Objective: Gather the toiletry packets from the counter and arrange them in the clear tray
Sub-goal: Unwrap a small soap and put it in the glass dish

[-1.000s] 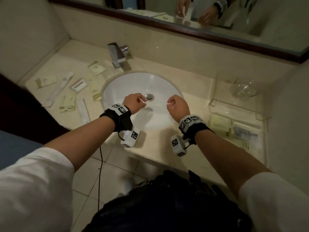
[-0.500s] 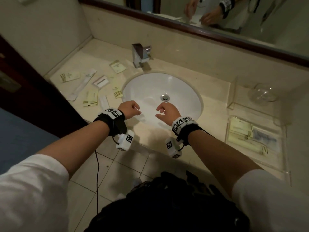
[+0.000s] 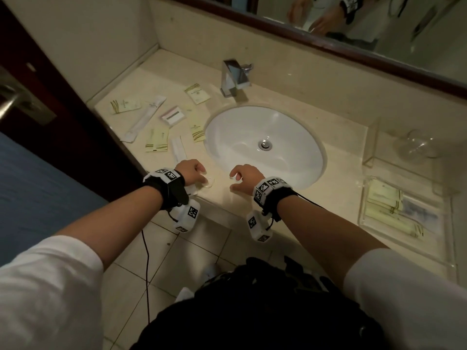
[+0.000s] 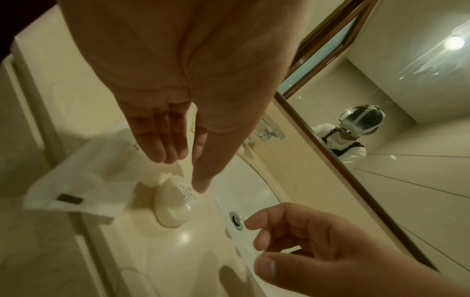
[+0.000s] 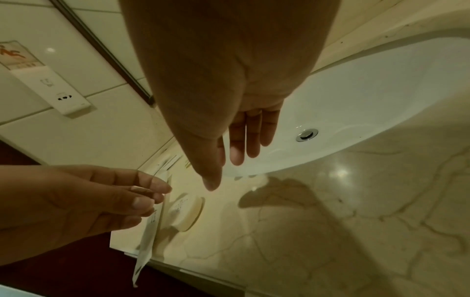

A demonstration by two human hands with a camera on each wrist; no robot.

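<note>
Several pale green and white toiletry packets (image 3: 156,140) lie scattered on the counter left of the sink. More packets (image 3: 384,198) lie inside the clear tray (image 3: 362,203) at the far right. My left hand (image 3: 195,170) hovers at the counter's front edge, fingers straight, above a small round cream packet (image 4: 175,205). A blurred white wrapper (image 4: 76,180) sits just beyond its fingers and overhangs the counter edge (image 5: 146,237). My right hand (image 3: 238,176) hangs beside it, in front of the sink, fingers loose, holding nothing.
A white sink (image 3: 265,145) fills the middle of the counter, with a chrome tap (image 3: 233,77) behind it. A clear glass bowl (image 3: 419,147) stands on a clear stand behind the tray. A dark door (image 3: 50,117) borders the left; a mirror runs along the back.
Both hands drew back from over the sink basin to the counter's front edge. Their fists, which pinched small white pieces, have loosened. The round packet and wrapper now sit by the left hand.
</note>
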